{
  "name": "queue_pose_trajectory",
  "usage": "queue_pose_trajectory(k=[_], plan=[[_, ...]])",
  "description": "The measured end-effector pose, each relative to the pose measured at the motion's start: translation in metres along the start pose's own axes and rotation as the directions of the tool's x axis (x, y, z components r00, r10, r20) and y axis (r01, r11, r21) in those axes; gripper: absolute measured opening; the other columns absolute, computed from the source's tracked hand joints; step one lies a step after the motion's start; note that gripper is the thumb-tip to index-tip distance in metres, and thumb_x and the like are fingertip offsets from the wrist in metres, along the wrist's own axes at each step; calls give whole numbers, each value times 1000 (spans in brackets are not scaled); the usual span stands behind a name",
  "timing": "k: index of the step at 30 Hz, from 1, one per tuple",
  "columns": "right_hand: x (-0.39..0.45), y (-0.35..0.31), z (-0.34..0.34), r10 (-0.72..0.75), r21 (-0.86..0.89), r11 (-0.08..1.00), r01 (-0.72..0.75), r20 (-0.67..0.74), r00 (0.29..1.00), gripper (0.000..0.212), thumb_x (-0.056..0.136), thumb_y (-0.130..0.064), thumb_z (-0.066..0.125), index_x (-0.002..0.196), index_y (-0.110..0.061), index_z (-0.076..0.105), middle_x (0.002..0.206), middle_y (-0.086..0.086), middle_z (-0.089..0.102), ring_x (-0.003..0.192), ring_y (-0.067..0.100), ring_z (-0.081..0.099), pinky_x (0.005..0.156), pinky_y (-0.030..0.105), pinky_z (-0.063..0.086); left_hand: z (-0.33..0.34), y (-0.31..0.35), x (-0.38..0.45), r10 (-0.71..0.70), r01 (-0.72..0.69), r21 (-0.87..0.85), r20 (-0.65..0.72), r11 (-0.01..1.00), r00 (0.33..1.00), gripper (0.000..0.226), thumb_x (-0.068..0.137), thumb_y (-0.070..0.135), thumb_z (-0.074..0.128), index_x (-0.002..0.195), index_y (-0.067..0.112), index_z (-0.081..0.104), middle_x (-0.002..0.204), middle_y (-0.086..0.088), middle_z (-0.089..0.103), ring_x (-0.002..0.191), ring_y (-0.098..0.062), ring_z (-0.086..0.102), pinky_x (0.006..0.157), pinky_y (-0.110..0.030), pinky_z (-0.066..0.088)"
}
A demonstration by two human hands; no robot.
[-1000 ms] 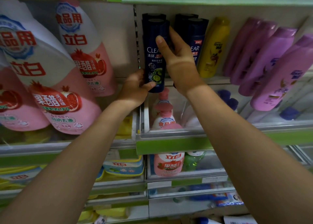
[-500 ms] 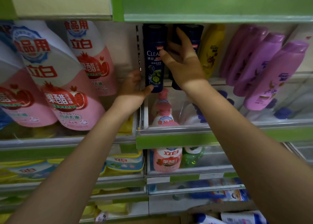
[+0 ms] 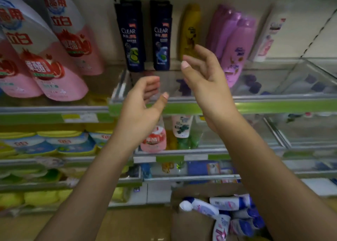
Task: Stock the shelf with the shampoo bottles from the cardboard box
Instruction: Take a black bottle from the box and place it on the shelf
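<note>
Left hand (image 3: 144,102) and right hand (image 3: 206,76) — both empty, loosely curled.

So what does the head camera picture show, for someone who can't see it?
Both hands, left hand and right hand, hang open and empty before two dark shampoo bottles on a shelf. White and blue bottles lie in a cardboard box below.

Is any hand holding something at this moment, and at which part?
Nothing is held. The left hand and the right hand are both empty, fingers loosely curled, in front of the shelf edge.
</note>
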State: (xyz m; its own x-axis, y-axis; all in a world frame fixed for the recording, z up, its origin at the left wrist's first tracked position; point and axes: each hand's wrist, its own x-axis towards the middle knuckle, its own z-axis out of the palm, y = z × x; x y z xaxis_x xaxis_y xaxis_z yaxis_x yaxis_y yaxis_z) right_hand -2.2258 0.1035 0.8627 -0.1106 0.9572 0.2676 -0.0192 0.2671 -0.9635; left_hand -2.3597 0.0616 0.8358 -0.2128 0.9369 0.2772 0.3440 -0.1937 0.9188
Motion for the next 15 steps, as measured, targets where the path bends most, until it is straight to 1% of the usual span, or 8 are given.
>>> queue_pose_trajectory(k=[1,4,8,12,15], plan=[[-10,1,-13,12,7,1000,-12,9,1000,51,98,-19,56,145,-18,37,132,-1,58,111,-4,57,105,29,46,12,3,-11,-15,15,-3,-6,1000,1000,35,89,15,62,122,16,52,121,2,59,112,-6,56,99,-21,44],[-37,8,-57,49,19,999,-50,17,999,48,97,-18,57,142,-18,40,130,1,60,118,6,57,107,37,45,50,13,-48,-65,64,-20,-24,998,998,31,90,13,61,119,17,52,119,2,59,109,-4,57,95,-15,45],[-75,20,-117,117,-14,993,-117,28,993,45,96,-21,59,139,-23,43,127,-3,61,117,7,59,107,40,45,104,21,-99,-107,107,-39,-17,994,994,27,90,14,61,114,24,52,116,3,61,109,-5,58,94,-18,46],[-113,37,-166,208,-39,978,-205,68,976,42,96,-22,59,135,-27,45,126,-4,62,118,9,59,106,41,46,144,21,-143,-199,199,0,-2,980,980,30,91,17,60,120,21,54,119,5,60,108,-1,57,92,-13,46],[-138,55,-194,269,-45,963,-266,61,961,41,96,-21,58,136,-24,46,125,-4,63,117,10,60,105,41,46,168,17,-170,-246,246,5,18,969,969,29,91,16,60,119,20,55,118,4,61,109,-3,57,95,-18,46]])
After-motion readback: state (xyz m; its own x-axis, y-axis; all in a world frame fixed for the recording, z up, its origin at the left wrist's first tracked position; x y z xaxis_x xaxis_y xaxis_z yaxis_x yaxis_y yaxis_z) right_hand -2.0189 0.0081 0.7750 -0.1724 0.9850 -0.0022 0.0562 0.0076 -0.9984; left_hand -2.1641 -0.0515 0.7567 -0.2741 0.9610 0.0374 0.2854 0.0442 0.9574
